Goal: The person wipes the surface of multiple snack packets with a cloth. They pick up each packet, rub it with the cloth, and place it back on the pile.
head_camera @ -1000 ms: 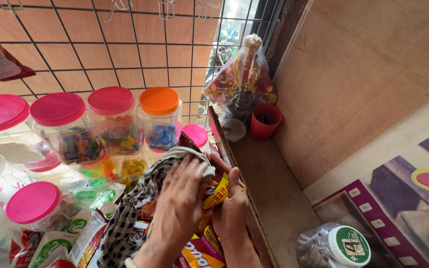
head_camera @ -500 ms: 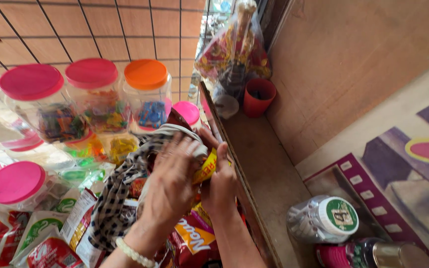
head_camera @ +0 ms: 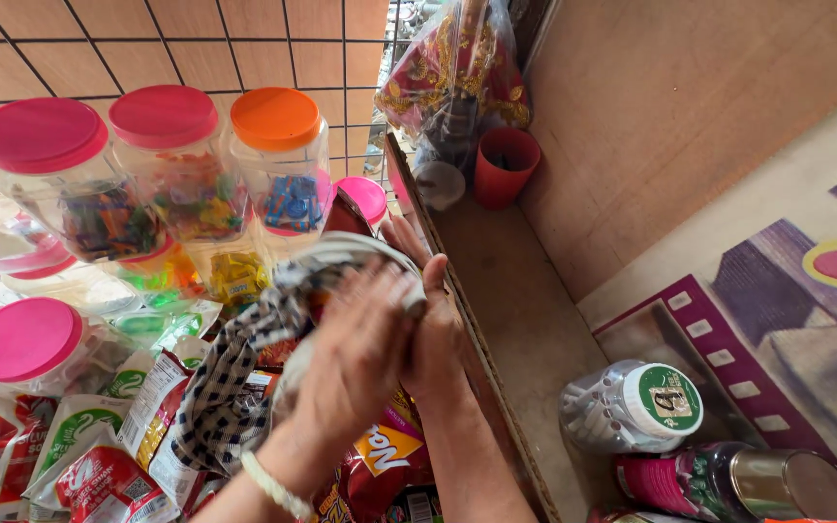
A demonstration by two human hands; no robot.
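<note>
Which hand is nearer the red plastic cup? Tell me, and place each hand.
Right. The right hand lies just below-left of the red plastic cup; the left hand sits farther left, on the checked black-and-white cloth.

Pretty bright daylight here, with a black wire grid [head_camera: 244, 58] over brown tiles up top, a plain wooden wall [head_camera: 690, 107] on the right and a purple patterned floor mat [head_camera: 787, 310].

Red snack packets [head_camera: 380, 465] below; green-labelled jar [head_camera: 632, 407] at right.
</note>
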